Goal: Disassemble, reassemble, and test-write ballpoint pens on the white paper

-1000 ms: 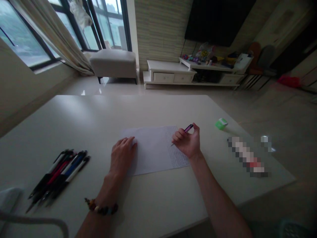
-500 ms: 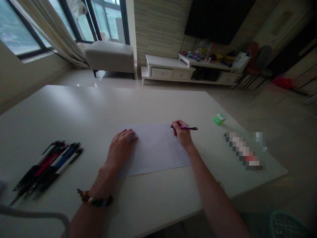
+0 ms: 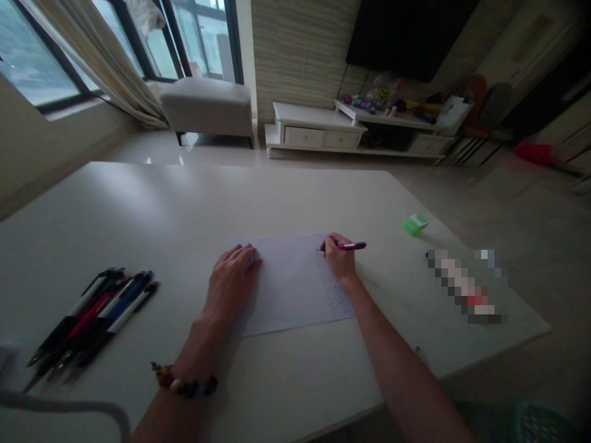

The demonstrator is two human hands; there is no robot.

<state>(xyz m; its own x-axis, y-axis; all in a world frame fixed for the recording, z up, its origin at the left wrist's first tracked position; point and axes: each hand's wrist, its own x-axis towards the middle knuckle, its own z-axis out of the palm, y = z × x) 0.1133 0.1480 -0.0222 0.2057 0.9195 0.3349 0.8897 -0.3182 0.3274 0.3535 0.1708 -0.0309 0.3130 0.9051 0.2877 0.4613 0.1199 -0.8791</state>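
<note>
A sheet of white paper [image 3: 286, 286] lies on the white table [image 3: 277, 200], with rows of small handwriting down its right side. My right hand [image 3: 340, 257] grips a purple pen [image 3: 353, 246] over those rows, its tip at the paper near the upper right. The left part of the sheet is under my left hand [image 3: 233, 277], which rests flat with its fingers stretched out and holds nothing. A beaded bracelet [image 3: 184, 384] circles my left wrist.
Several pens [image 3: 92, 320] lie side by side at the left. Toward the right edge sit a small green-and-white block [image 3: 415, 224] and a pixelated long object [image 3: 464, 286]. A grey curved tube [image 3: 69, 406] crosses the lower left corner.
My right hand and the pen have shifted slightly down the sheet, and the pen's angle has changed a little. My left hand stays on the paper. The whole view has shifted slightly.
</note>
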